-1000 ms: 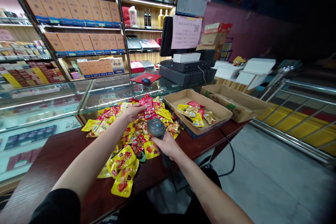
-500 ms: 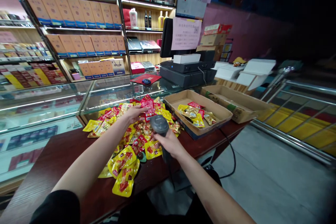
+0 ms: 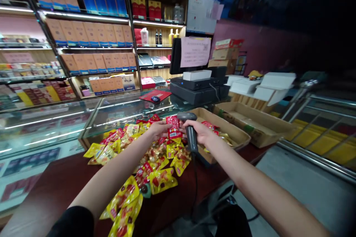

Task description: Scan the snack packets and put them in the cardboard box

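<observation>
My left hand (image 3: 159, 130) pinches a red snack packet (image 3: 173, 127) by its left edge, with the barcode side towards me. In my right hand (image 3: 198, 130) is a dark grey barcode scanner (image 3: 191, 139), gripped round its upright handle, its head just right of the packet. Below both hands a heap of yellow and red snack packets (image 3: 150, 152) spreads over the dark wooden counter (image 3: 66, 177). Right behind the scanner stands a shallow cardboard box (image 3: 236, 137) with several packets inside, partly hidden by my right hand.
A second cardboard box (image 3: 258, 129) adjoins the first. Beyond the glass display case (image 3: 119, 109) are a monitor (image 3: 175, 57) and a mouse (image 3: 155, 99) on a red mat. The scanner's cable (image 3: 195, 181) hangs over the counter edge. A metal railing (image 3: 319, 155) runs along the right.
Both hands have moved right in view, the red packet and the scanner with them. The scanner has come up beside the packet, near the cardboard box. The camera view has tilted up.
</observation>
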Tool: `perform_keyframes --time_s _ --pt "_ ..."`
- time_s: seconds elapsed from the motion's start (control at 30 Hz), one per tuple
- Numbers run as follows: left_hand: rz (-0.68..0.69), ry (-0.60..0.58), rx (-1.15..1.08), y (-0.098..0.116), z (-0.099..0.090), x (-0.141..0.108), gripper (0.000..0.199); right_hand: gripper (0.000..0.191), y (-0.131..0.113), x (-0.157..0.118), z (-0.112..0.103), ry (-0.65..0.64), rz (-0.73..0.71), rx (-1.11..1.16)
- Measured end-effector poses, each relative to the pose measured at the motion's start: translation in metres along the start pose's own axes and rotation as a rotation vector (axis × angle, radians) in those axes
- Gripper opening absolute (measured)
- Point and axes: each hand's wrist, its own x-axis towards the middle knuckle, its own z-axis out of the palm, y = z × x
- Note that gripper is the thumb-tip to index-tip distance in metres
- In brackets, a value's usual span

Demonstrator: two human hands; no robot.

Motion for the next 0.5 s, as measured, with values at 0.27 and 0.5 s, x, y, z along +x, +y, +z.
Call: perform_keyframes --time_s 0.27,0.5 --pt "-0.035 -0.117 -0.007 0.008 0.093 0.072 0.021 0.014 -0.064 0.004 -0.086 0.08 -0.068 0.109" --pt "-0.064 -0.153 0.04 -0.003 0.155 0.128 0.021 0.009 -0.086 0.025 -0.15 0.114 -0.102 0.133"
